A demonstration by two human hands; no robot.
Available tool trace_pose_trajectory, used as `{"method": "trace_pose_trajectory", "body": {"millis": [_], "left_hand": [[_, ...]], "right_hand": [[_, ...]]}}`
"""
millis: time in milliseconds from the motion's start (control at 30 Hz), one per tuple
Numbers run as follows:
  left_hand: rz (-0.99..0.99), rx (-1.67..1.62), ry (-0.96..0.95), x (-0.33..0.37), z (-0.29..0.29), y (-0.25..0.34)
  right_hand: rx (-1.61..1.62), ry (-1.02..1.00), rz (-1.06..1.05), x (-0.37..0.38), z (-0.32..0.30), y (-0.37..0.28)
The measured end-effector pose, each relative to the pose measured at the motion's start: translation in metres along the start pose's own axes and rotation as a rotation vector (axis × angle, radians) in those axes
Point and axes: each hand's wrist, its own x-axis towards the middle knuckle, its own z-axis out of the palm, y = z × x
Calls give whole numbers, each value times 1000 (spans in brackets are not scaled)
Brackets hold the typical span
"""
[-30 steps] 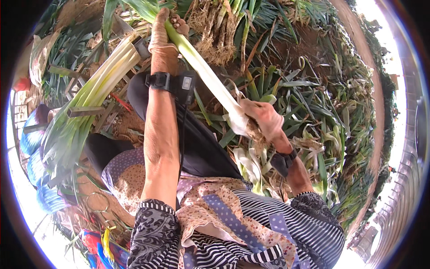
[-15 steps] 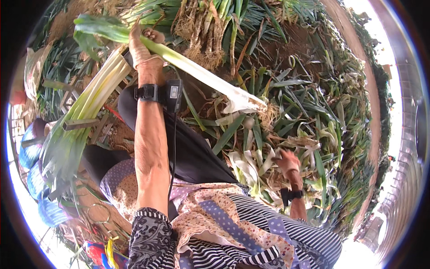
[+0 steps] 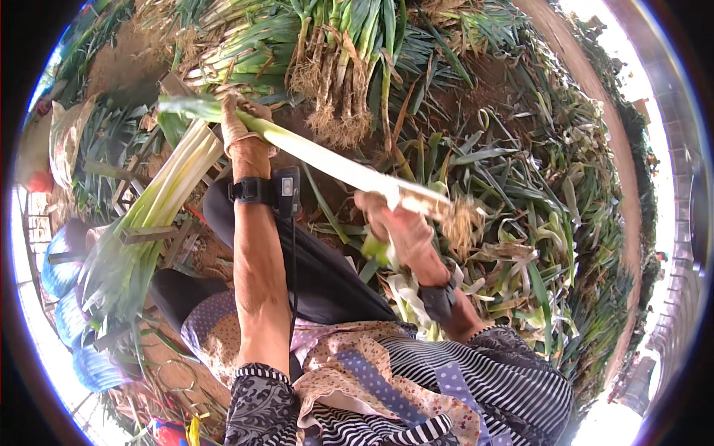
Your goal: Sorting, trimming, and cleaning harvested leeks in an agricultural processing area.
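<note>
A long leek lies slantwise in front of me, its green top at the left and its shaggy roots to the right. My left hand is closed around it where the white shaft turns green. My right hand, somewhat blurred, is at the lower shaft near the roots, fingers curled against the leek's outer leaf. A blurred pale-green piece hangs just under that hand; its far end is hidden. Left of my left wrist, a bundle of cleaned leeks rests across a wooden rack.
Unpeeled leeks with dirty roots are heaped at the far side. Stripped leaves and peelings cover the ground at the right. Blue striped bundles stand at the far left. A black cable runs along my left forearm.
My right hand has come up leftward from the peelings, where its fingers were spread, to the leek's root end. The left hand and leek have shifted slightly down in the picture.
</note>
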Motion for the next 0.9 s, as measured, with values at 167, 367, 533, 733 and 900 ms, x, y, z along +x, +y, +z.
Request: {"method": "trace_pose_trajectory", "body": {"millis": [167, 367, 533, 733, 900], "left_hand": [[90, 75, 30, -1, 25, -32], [63, -28, -23, -1, 21, -14], [68, -20, -17, 3, 19, 0], [377, -29, -62, -7, 27, -3], [192, 43, -345, -29, 28, -26]], "right_hand": [[901, -131, 806, -39, -76, -49], [-160, -297, 259, -104, -122, -55], [-89, -188, 1136, -121, -167, -91], [-133, -173, 1129, -169, -198, -33], [-933, -199, 631, -145, -160, 22]]}}
